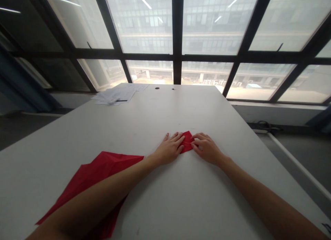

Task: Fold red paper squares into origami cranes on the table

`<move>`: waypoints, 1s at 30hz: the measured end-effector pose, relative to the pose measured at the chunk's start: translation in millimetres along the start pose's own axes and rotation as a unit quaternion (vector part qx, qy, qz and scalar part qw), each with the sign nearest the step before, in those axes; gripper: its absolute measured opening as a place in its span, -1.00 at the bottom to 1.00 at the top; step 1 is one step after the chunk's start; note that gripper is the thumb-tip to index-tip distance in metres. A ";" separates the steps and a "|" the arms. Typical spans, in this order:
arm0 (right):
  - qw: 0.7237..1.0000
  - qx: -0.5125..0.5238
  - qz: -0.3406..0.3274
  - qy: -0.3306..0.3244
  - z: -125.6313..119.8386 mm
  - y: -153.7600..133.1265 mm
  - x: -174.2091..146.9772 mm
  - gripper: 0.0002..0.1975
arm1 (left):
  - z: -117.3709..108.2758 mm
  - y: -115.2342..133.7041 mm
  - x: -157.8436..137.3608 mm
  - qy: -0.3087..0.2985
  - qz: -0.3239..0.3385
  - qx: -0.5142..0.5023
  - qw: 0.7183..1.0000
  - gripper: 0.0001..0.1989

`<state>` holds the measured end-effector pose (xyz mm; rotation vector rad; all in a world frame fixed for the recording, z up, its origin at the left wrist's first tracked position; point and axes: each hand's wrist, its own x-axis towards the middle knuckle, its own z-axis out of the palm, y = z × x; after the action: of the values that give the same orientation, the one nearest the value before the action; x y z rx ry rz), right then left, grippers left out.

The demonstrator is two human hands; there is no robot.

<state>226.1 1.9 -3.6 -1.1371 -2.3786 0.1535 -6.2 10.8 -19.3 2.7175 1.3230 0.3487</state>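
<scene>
The red piece [187, 143] lies on the bench [207, 109]. Over its nine-o'clock side rests the left hand [170, 149], fingers spread; at its three-o'clock edge curls the right hand [207, 149] — whether pinching, one cannot tell. A larger red sheet [103, 167] lies at eight o'clock, papers [117, 93] at ten — windows [207, 23] beyond, at twelve.

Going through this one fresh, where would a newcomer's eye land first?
On the small red piece between the left hand and right hand on the white table. Next, the larger red sheet, partly hidden behind the left forearm. Beyond the table's far end, the dark-framed windows stand out.
</scene>
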 end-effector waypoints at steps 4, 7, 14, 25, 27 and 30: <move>0.997 -0.004 -0.016 -0.074 1.7 0.3 -1.4 -0.50 | -0.5 -4.1 0.9 -0.025 0.021 0.009 0.999 -0.46; 0.991 -0.040 0.025 -0.125 6.4 2.4 0.5 -0.41 | 0.7 -6.1 1.2 -0.037 0.025 0.020 0.999 -0.45; 0.982 -0.082 0.154 -0.078 13.9 21.5 15.2 -0.41 | -1.8 -6.2 0.6 -0.052 0.036 0.024 0.998 -0.46; 0.986 -0.080 0.100 -0.104 20.8 6.6 7.4 -0.38 | -0.2 -1.4 0.0 -0.015 -0.075 0.059 0.995 -0.34; 0.984 -0.089 0.121 -0.097 22.9 6.7 7.6 -0.36 | 0.7 -0.3 1.3 0.017 -0.118 0.070 0.990 -0.35; 0.983 -0.086 0.133 -0.093 25.0 8.1 6.8 -0.35 | -2.8 4.5 1.6 0.035 -0.050 0.045 0.997 -0.41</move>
<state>216.2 14.9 -25.2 -1.5832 -2.4269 0.1525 -2.5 9.3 -15.5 2.7197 1.5230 0.3883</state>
